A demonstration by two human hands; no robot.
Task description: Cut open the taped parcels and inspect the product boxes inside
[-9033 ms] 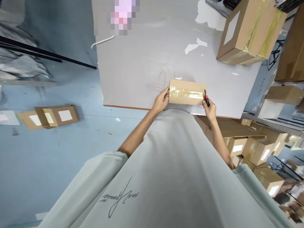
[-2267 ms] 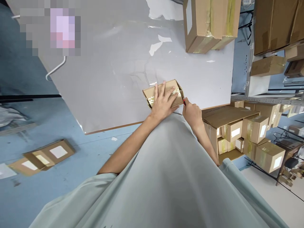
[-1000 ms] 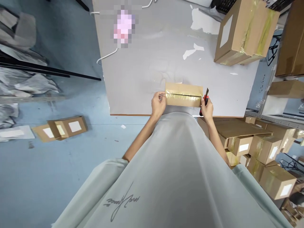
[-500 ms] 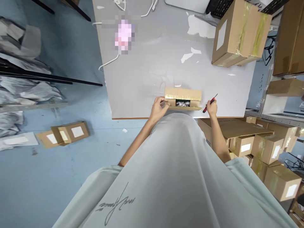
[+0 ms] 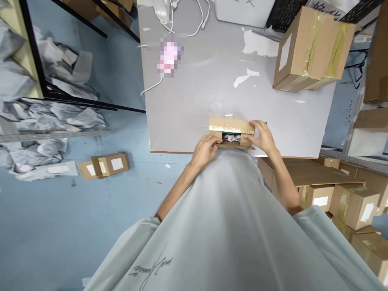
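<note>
A small cardboard box [image 5: 232, 123] stands at the table's front edge, close against my shirt. Its top flaps are spread, and crumpled grey-white packing [image 5: 233, 138] shows inside. My left hand [image 5: 205, 151] grips the box's left end, fingertips bent over the short flap. At the opposite end, my right hand [image 5: 264, 136] holds the box between thumb and fingers, the thumb lying on the right short flap. The red and black utility knife cannot be made out now; only a small dark tip shows behind the right hand's fingers.
Two taped cartons [image 5: 313, 50] stand at the table's back right, near a black keyboard [image 5: 281, 16]. A blurred pink device [image 5: 169, 56] with white cables lies at back left. An opened box [image 5: 110, 165] is on the floor at left; more cartons [image 5: 353, 204] are stacked at right.
My right hand has let go of the utility knife and moved left onto the box's right end. My left fingers have shifted further over the left flap. The whole view has swung slightly.
</note>
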